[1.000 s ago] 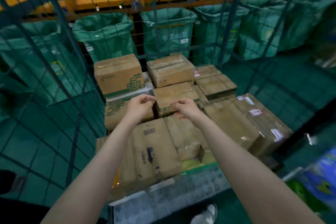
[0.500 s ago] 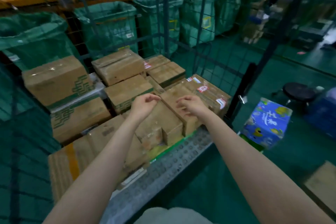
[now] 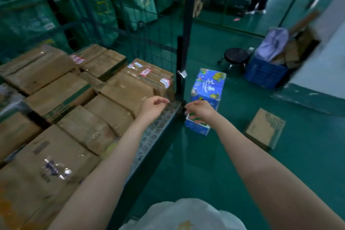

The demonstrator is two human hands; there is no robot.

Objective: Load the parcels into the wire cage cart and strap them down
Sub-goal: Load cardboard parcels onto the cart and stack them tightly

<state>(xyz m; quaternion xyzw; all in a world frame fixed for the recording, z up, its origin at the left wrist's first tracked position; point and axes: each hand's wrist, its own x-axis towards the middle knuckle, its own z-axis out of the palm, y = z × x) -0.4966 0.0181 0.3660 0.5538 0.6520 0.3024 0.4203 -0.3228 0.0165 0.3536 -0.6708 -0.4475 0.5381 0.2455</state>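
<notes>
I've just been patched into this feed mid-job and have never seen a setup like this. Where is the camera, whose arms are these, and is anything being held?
There is no machine here. A person works with bare hands, and the single camera sits on their head, looking forward and down, so the arms reach in from the bottom edge.

The left hand hovers over the front edge of the wire cage cart. The right hand is out past the cart's corner post, in front of a blue printed box that stands on the floor. Both hands are loosely curled and hold nothing.

The cart is packed with brown cardboard parcels. A flat brown box also lies on the floor, further right. No strap runs across the parcels yet.
</notes>
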